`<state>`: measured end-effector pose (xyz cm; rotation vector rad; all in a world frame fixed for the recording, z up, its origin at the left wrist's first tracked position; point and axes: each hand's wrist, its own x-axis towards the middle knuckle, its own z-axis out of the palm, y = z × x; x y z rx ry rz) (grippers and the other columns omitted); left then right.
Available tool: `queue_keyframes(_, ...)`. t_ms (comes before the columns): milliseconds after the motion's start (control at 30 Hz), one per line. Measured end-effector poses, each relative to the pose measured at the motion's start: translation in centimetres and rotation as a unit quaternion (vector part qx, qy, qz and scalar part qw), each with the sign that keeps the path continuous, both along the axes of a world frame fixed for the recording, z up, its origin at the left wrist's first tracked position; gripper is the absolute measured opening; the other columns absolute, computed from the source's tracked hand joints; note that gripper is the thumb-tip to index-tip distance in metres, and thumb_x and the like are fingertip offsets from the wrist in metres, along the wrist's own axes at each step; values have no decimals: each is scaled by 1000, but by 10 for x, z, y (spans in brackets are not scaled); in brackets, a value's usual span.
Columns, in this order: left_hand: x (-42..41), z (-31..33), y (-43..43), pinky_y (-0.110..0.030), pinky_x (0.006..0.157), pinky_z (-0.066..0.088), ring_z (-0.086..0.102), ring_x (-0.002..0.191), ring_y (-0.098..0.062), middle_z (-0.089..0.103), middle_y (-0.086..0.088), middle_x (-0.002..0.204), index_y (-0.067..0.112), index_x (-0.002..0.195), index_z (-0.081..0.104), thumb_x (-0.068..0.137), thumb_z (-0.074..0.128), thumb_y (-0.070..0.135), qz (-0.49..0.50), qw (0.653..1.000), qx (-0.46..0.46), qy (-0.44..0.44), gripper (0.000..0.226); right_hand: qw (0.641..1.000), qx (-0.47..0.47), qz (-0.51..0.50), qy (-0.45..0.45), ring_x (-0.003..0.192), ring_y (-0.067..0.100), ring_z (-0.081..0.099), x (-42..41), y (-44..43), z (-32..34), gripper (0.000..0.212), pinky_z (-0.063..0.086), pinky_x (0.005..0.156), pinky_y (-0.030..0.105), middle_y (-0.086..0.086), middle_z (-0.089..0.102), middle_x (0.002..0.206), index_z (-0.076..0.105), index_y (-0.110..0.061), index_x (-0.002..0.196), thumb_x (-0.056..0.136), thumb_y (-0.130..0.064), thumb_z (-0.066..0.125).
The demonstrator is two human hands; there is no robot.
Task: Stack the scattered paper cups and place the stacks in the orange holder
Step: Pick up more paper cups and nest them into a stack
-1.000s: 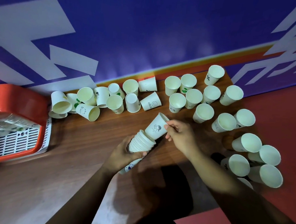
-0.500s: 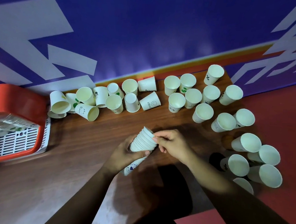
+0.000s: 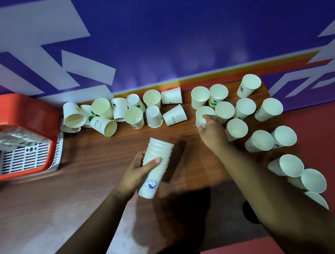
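My left hand (image 3: 137,174) grips a stack of nested white paper cups (image 3: 156,161) held tilted above the wooden table (image 3: 91,177); the bottom cup bears a blue whale print. My right hand (image 3: 212,130) has reached to the back of the table, its fingers closed over the rim of an upright cup (image 3: 202,114). Several loose cups lie along the wall, some upright, some tipped over, such as the "HELLO" cup (image 3: 174,115). The orange holder (image 3: 19,128) sits at the left with stacked cups (image 3: 11,138) lying inside.
A blue wall with white shapes runs behind the table. More upright cups (image 3: 287,165) crowd the table's right end by its edge, over a red floor (image 3: 321,121). A white slotted panel (image 3: 25,156) shows in the holder.
The cup my right hand held a second ago went onto the stack. My right hand then left the stack and moved up-right to grasp another cup. The left hand tilted the stack more upright.
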<state>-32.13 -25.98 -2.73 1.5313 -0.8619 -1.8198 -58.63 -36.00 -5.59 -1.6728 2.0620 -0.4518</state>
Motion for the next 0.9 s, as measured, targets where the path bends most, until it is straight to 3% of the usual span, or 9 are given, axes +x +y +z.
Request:
queue_keyframes(167,14,0,4,-46,80,59,72,95,-32,72,-15,112,13,120,56,69,83,43,11,1000,2,-20,65,997,31,12,75,100,36,61,-2,6,-24,18,49,83,39,17,63,106,65,0,100,87,-1,53)
queue_keyframes(233,19,2,6,-39,70,59,73,87,-25,73,-13,106,11,118,56,76,84,36,10,999,2,-31,56,999,5,-1,52,103,33,61,3,17,-20,19,49,86,38,16,66,109,68,-2,104,89,-4,56)
queue_keyframes(300,23,5,9,-27,59,54,71,76,-15,72,-7,96,10,115,55,83,79,27,1,999,-5,-51,43,999,-36,-32,-20,101,27,65,14,30,-4,19,52,87,37,12,70,108,69,-5,108,90,-10,62)
queue_keyframes(433,41,8,18,-25,61,55,72,79,-13,70,-4,100,12,119,54,81,79,18,-37,997,-24,-66,45,957,-46,-69,-277,64,6,66,57,60,47,13,55,61,22,-1,70,78,70,-15,104,93,-15,62)
queue_keyframes(633,77,21,35,-30,66,58,72,83,-18,73,-9,99,13,115,58,70,87,29,-33,994,-55,-91,57,927,33,42,-370,45,7,52,126,86,72,11,44,49,18,3,62,57,71,-15,96,87,-9,69)
queue_keyframes(733,101,31,42,-29,71,58,71,90,-17,72,-8,105,15,115,59,63,89,37,-20,992,-75,-101,64,923,36,67,-377,49,1,53,143,90,81,12,42,58,13,-13,59,52,74,-12,98,87,-11,69)
queue_keyframes(833,126,40,58,-24,74,55,70,95,-12,72,-2,107,16,118,59,69,87,28,-42,989,-91,-104,57,933,50,148,-325,78,-20,57,163,95,92,13,38,72,3,-29,62,75,77,-14,99,88,-15,69)
queue_keyframes(900,142,44,69,-25,76,55,68,97,-12,71,-3,108,17,121,59,69,86,29,-35,990,-101,-94,60,935,46,193,-294,93,-16,53,185,103,96,11,34,77,2,-23,62,91,77,-19,96,87,-21,71)
